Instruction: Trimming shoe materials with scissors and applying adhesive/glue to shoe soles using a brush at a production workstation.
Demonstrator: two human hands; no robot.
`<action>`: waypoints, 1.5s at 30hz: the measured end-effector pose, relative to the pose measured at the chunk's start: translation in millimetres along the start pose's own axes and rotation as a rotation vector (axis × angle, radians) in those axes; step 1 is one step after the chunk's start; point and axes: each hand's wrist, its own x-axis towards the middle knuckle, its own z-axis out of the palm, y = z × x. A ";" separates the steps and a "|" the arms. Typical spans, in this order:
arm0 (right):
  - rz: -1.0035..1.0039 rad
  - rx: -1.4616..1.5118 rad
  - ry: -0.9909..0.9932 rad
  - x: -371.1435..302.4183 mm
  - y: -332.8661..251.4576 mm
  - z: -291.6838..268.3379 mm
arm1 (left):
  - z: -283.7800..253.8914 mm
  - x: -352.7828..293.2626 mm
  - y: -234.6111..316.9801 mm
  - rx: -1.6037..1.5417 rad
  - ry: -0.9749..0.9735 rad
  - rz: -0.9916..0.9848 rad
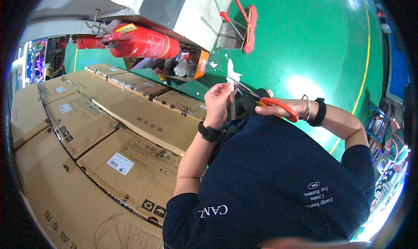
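Two hands up in front of our chest, both busy. Our left hand [217, 103] pinches a small white paper piece [233, 75], fingers together on its lower edge, so the paper sticks up above the hand. Black watch on that wrist. Our right hand [287, 107] holds the scissors [261, 99] by the orange handles, fingers clamped through and around the loops. The blades point left toward the paper and meet it just beside the left thumb; we cannot tell whether the blades are parted or closed. Black band plus a thin ring-shaped bracelet on the right wrist.

Paper and scissors sit in the air over the green floor [313, 44], not resting on anything.

On our left: many flat cardboard boxes [130, 118] laid side by side, labels and printed marks facing up. Behind them a red fire extinguisher [143, 42] lies against the grey-and-white wall. Next to it an open orange box [189, 64] with bottles inside. Further along the wall a red broom [249, 25] and a dustpan [228, 35]. White scraps [213, 64] lie on the floor near the orange box. Yellow line runs across the floor on our right.
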 end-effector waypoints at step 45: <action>0.080 -0.151 0.016 11.1 20.7 -16.9 | -7.6 13.2 -22.5 -0.053 -0.054 0.031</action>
